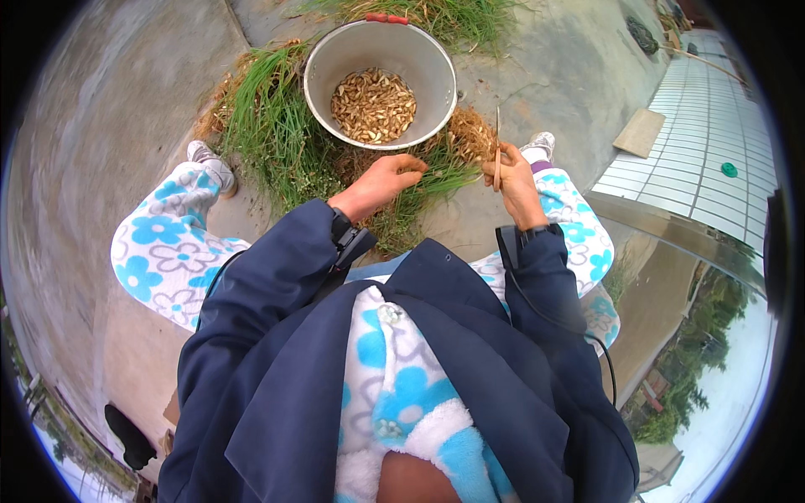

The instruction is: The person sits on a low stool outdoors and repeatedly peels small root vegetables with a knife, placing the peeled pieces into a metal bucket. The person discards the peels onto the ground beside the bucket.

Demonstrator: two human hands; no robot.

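Note:
My right hand (512, 182) grips a pair of scissors (497, 165), their narrow blades pointing away from me. Just below the near rim of a deep metal pot (431, 75) is my left hand (385, 182), fingers bent; whether something small is pinched in them is hidden. Many small brownish bulbs or cloves (374, 107) cover the pot's bottom. Beneath my hands and around the pot lie green stalks (270, 119) of an onion-like plant. A clump of dry, tan roots (470, 135) sits between the pot and the scissors.
More green stalks (434, 22) lie behind the pot, near its red-wrapped handle (387, 19). My shoes, left (210, 165) and right (539, 146), flank the pile on the concrete floor (144, 82). A flat board (639, 132) rests by the white tiles (685, 151) at right.

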